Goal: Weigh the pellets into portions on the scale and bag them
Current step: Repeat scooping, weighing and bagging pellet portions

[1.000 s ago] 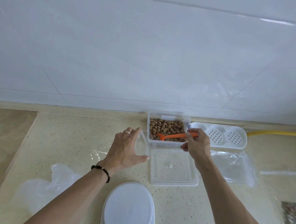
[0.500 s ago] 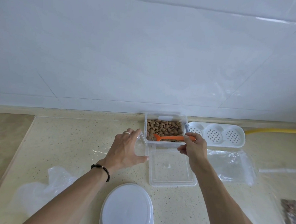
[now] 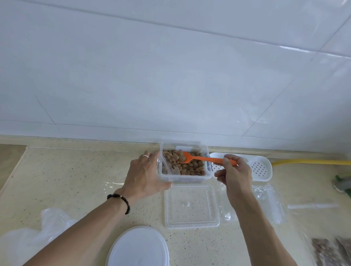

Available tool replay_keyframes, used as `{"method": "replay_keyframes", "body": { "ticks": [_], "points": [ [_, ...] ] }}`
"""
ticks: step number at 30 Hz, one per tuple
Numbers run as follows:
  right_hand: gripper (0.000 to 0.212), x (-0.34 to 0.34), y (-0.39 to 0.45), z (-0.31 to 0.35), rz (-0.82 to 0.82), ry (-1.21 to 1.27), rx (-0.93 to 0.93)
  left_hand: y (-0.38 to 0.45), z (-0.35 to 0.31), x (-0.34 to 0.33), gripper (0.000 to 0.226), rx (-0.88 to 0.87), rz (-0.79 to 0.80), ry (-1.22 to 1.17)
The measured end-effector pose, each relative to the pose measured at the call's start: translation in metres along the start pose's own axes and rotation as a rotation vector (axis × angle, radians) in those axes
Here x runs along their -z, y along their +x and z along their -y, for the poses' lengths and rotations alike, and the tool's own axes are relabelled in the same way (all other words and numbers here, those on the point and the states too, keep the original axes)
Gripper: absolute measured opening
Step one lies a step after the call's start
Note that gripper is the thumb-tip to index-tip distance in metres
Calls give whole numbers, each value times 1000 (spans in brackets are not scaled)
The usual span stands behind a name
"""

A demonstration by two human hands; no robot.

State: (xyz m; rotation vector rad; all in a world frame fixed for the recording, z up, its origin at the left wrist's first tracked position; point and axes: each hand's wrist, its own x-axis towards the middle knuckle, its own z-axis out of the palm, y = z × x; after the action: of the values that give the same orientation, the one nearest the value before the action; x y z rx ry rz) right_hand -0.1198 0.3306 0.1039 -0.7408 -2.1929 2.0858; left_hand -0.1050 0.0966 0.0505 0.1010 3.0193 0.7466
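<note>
A clear plastic box (image 3: 207, 176) full of brown pellets (image 3: 191, 168) stands at the back of the counter. My right hand (image 3: 234, 172) pinches the handle of an orange scoop (image 3: 201, 159), whose bowl is lifted above the pellets with a few in it. My left hand (image 3: 146, 177) holds a small clear bag (image 3: 165, 171) against the box's left wall, thumb under the front corner. The white oval scale (image 3: 138, 251) sits near the front edge, with nothing on its platform.
The box's clear lid (image 3: 191, 207) lies in front of it. A white perforated tray (image 3: 258, 167) and a yellow hose (image 3: 311, 161) are at the back right. Empty clear bags (image 3: 268, 200) and filled pellet bags (image 3: 330, 257) lie right. A crumpled plastic bag (image 3: 33, 233) lies front left.
The scoop's bowl has risen out of the pellets carrying some, and my right hand has lifted slightly with it. My left hand has stayed at the box's left side.
</note>
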Motion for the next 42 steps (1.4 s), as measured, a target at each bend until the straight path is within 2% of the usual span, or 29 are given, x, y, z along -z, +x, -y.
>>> {"method": "replay_keyframes", "body": {
  "ticks": [3,6,8,13,21,24,28,35,39,42],
  "points": [
    [7,-7,-18,16,65,-161,139,4,-11,2,100,-20,-28,-28],
    [7,-19,-35,22,198,-341,302,2,-19,3,92,-47,-41,-90],
    [9,-23,-41,24,278,-403,367,1,-19,2,99,-52,-18,-100],
    [10,-15,-42,28,318,-351,342,-3,-12,3,113,-17,24,-250],
    [9,-6,-39,13,237,-76,117,-3,-18,4,118,22,29,-548],
    [9,-3,-40,16,245,-122,184,-2,-17,3,113,21,40,-616],
    [12,-5,-39,32,252,-308,423,-2,-17,2,108,60,4,-537],
    [22,-10,-49,44,361,-595,721,0,-18,1,108,103,-45,-401],
    [18,-14,-54,46,365,-594,773,0,-17,0,105,89,-61,-367],
    [14,-14,-51,43,237,-523,755,-2,-13,-1,105,90,-61,-344]
  ]
}}
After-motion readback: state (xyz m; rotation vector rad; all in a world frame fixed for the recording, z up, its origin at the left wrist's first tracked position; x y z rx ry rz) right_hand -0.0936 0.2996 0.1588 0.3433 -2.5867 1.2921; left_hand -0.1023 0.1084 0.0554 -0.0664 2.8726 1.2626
